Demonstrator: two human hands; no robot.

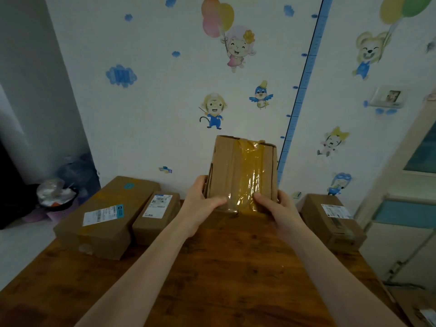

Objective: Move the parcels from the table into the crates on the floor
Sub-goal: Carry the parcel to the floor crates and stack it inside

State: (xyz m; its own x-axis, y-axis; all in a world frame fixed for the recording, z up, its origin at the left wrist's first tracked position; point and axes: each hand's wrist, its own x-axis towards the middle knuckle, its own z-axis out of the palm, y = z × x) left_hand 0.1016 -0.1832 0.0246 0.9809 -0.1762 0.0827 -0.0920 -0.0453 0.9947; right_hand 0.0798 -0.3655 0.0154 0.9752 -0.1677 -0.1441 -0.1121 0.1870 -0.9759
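A brown cardboard parcel (243, 171) sealed with shiny yellow tape is tilted up on end at the far middle of the wooden table (224, 267). My left hand (200, 204) grips its lower left corner and my right hand (280, 208) grips its lower right corner, thumbs on the taped face. A large parcel (103, 218) with a white label lies at the left. Beside it sits a smaller labelled parcel (157, 215). Another labelled parcel (332, 220) lies at the right edge. No crate is in view.
A wall with cartoon stickers rises right behind the table. A bin with a bag of rubbish (54, 197) stands on the floor at the left. A white and blue cabinet (405, 220) stands close on the right.
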